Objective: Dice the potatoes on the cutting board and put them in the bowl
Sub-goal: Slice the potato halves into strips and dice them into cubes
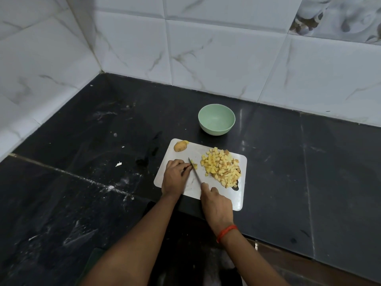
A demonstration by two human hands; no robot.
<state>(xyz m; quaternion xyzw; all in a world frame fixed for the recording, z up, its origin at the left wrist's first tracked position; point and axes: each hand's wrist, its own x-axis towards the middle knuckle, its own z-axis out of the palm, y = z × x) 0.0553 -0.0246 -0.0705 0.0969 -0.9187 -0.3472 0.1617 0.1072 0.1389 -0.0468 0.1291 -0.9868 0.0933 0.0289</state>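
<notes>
A white cutting board (239,195) lies on the black counter. A heap of yellow potato dice (222,167) covers its right half. One unpeeled potato piece (180,146) sits at the board's far left corner. My left hand (174,176) pinches a small potato piece (194,165) against the board. My right hand (216,205) grips the handle of a knife (194,171), whose blade rests on that piece beside my left fingertips. A pale green bowl (216,119) stands beyond the board, with nothing visible in it.
The black stone counter (82,182) has white specks and smears on its left part. White marbled wall tiles (206,54) close off the back and the left side. The counter's front edge runs at the lower right.
</notes>
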